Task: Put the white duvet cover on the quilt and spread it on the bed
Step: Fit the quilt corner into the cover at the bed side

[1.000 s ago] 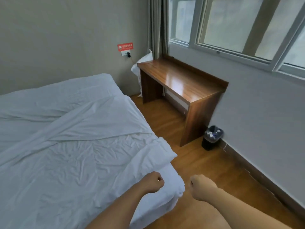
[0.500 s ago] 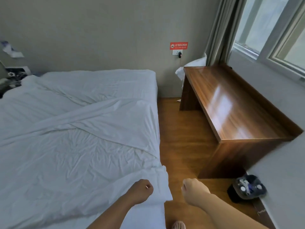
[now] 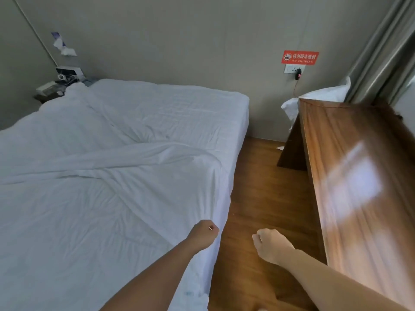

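Observation:
The white duvet cover [image 3: 107,198] lies rumpled over the bed [image 3: 238,122], with a long fold running across its middle. My left hand [image 3: 205,235] is a closed fist at the cover's right edge, and creases in the cloth run toward it, so it seems to grip that edge. My right hand [image 3: 270,244] is a closed fist over the wooden floor beside the bed, with nothing in it. I cannot make out the quilt apart from the cover.
A long wooden desk [image 3: 350,176] stands on the right, leaving a narrow strip of wooden floor [image 3: 258,187] between it and the bed. A white pillow [image 3: 318,97] rests at the desk's far end below a wall socket. A cluttered nightstand [image 3: 56,86] is at the far left.
I have walked along the bed's right side toward its head. The folded corner flap of the cover is gone and the edge now hangs pulled toward my left fist. The bin has left the view.

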